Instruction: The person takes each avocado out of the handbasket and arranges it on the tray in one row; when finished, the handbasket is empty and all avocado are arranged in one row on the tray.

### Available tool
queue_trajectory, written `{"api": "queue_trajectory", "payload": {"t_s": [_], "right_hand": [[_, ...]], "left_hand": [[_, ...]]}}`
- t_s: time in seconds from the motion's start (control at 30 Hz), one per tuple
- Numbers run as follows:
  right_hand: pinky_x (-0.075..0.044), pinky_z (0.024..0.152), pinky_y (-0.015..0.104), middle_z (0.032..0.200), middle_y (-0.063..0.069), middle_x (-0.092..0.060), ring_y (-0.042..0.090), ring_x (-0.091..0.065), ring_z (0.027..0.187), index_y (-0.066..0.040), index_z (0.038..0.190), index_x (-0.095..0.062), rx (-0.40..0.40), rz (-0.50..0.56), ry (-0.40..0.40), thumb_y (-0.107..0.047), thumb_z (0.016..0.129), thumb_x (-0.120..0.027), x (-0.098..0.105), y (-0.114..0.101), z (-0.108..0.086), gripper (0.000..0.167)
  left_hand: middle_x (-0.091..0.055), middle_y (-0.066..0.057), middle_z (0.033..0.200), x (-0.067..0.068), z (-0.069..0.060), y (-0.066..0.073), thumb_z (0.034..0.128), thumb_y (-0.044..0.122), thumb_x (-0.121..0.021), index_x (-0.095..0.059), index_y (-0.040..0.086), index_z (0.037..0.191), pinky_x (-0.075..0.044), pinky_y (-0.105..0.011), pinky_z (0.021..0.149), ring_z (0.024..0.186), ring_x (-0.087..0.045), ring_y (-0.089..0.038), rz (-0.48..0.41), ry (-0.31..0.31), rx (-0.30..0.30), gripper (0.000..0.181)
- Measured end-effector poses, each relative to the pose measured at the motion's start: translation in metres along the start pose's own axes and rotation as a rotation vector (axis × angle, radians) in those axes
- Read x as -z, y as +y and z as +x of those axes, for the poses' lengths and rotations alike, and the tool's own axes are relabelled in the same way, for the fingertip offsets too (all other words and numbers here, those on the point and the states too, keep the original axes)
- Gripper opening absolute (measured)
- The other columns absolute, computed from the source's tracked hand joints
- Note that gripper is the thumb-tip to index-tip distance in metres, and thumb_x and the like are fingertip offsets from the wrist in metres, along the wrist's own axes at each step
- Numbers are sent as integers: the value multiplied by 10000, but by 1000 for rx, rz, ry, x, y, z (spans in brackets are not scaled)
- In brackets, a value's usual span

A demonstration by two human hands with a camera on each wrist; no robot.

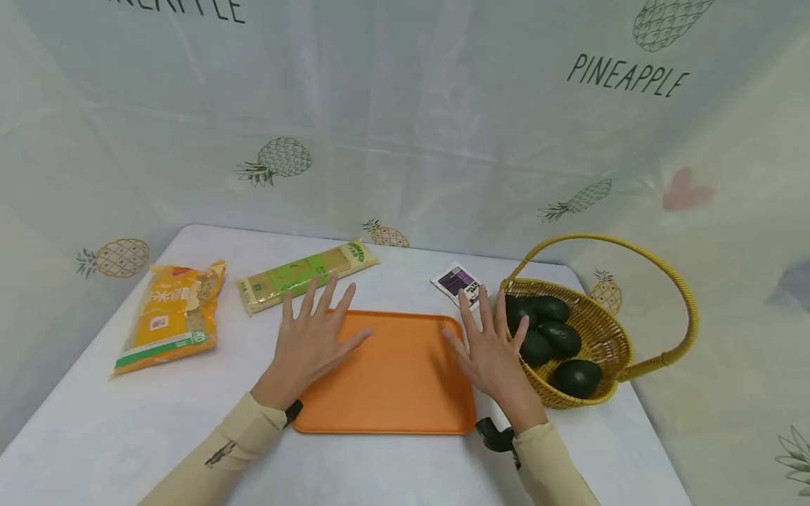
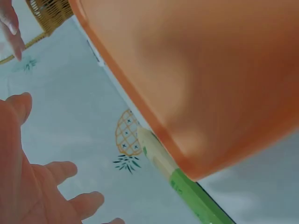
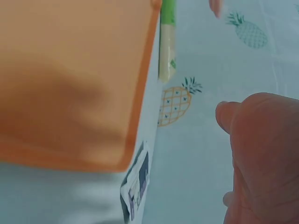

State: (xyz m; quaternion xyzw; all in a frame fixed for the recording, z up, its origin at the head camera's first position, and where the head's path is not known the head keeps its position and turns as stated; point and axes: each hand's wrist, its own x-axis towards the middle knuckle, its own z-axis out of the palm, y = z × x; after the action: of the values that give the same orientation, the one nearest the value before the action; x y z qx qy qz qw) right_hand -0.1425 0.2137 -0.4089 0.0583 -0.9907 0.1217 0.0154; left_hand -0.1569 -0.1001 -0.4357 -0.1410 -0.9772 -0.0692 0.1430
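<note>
Beige sleeves (image 1: 234,446) cover my forearms, closest to the camera, each ending at a black wrist strap (image 1: 496,436). My left grip (image 1: 309,348) is released, fingers spread wide, by the left side of a flat, rectangular orange tray (image 1: 392,379); my right grip (image 1: 495,357), likewise released and splayed, is by its right side. The tray lies on the white bench (image 1: 354,474), in the middle, between my two wrists. Beyond my left fingertips sits a long, slim, yellow-and-green plastic pack (image 1: 310,274); farther left lies a plump orange-and-yellow plastic bag (image 1: 174,313). Past my right fingertips is a small, flat, white-and-purple sachet (image 1: 458,280). Just right of that hand, a yellow woven basket (image 1: 604,334) with an arched handle holds dark green, oval fruits (image 1: 560,339).
</note>
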Motion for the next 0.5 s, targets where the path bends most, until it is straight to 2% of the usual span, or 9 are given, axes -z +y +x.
{"api": "queue_trajectory", "payload": {"t_s": [0.23, 0.5], "right_hand": [[142, 1204, 855, 1827, 152, 73, 486, 145, 1670, -241, 1740, -113, -20, 17, 19, -559, 1110, -467, 4, 11, -3, 789], [150, 1197, 859, 1827, 167, 42, 482, 157, 1669, -219, 1741, -116, -41, 52, 2, -542, 1123, -450, 11, 24, -9, 773]], "left_hand": [[-337, -135, 1763, 3, -12, -6, 982, 753, -564, -381, 245, 1680, -252, -820, 1224, 1638, -284, -439, -7, -49, 42, 883], [-326, -158, 1763, 6, -24, -13, 1004, 711, -572, -374, 221, 1682, -224, -846, 1214, 1638, -266, -468, -34, -89, 46, 860]]}}
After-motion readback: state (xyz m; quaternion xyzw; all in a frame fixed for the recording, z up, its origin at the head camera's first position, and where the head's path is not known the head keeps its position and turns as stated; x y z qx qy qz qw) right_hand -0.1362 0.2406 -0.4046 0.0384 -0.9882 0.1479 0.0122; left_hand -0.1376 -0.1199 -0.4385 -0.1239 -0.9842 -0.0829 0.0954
